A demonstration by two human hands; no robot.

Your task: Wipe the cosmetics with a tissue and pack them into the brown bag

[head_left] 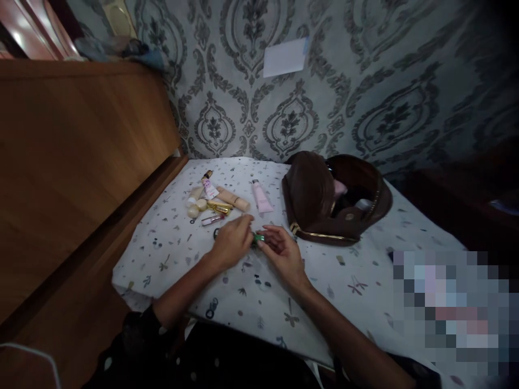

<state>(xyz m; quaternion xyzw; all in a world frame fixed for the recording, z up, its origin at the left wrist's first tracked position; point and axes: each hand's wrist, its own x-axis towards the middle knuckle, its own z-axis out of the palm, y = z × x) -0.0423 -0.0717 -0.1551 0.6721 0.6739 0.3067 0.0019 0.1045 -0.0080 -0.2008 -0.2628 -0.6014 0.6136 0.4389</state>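
Note:
Near the middle of the table, a small green object (259, 237) with a darker end sits between my two hands; its kind is too small to tell. My left hand (233, 241) has its fingers closed at the left end of it. On the other side, my right hand (285, 255) curls its fingers and thumb about the right end. A dark round item (216, 233) lies partly hidden behind my left hand. Just beyond are a lipstick tube (213, 220), gold tubes (220, 207), a beige tube (234, 199) and a pink squeeze tube (262, 196).
An open brown zip bag (310, 189) stands at the right with items inside. Small jars (193, 210) and a white-pink tube (210, 187) lie at the left. A wooden cabinet (81, 140) borders the cloth-covered table (259, 308); a patterned wall (251, 108) rises behind.

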